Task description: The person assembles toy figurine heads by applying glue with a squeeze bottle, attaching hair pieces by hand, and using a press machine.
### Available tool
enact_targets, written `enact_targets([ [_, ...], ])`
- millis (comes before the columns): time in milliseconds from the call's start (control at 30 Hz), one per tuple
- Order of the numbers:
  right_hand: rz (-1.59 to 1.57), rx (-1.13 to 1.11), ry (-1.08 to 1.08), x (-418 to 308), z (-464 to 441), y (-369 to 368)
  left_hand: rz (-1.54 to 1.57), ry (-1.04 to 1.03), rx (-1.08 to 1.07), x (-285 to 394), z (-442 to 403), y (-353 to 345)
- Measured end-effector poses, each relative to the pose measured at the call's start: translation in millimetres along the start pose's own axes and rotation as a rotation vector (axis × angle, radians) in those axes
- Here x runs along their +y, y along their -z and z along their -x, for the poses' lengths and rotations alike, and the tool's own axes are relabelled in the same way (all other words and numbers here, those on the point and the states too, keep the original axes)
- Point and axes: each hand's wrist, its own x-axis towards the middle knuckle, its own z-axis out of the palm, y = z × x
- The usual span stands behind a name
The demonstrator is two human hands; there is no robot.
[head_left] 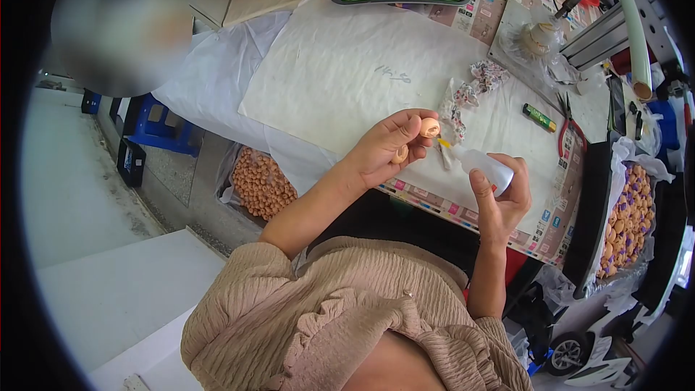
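Pinched between the thumb and fingers of my left hand (384,146) is a small peach-coloured doll head (430,127), with an opening or dark mark facing up. A second small peach-coloured piece (399,154) is tucked in the same hand, lower down by the palm. My right hand (507,199) is wrapped around a white squeeze bottle (486,168). The bottle is tilted, and its yellow nozzle (444,143) points at the doll head, very close to it; whether they touch I cannot tell. A crumpled patterned cloth (457,110) lies just beyond the nozzle.
White paper (326,72) covers the table. On the right are red-handled pliers (572,127), a green tube-like item (539,117) and a bin of peach and purple pieces (628,224). A tray (398,0) stands at the back; a bag of pieces (262,185) sits below left.
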Motion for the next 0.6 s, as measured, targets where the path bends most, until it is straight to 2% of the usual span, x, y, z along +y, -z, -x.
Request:
enact_targets([
  [433, 0.028, 0.033, 0.036, 1.6, -3.6, 2.7, 0.004, 0.011, -0.003, 0.9, -1.1, 1.9],
  [600, -0.042, 0.109, 0.015, 11.0, -12.3, -5.4, 0.052, 0.022, -0.006, 2.1, -1.3, 2.8],
])
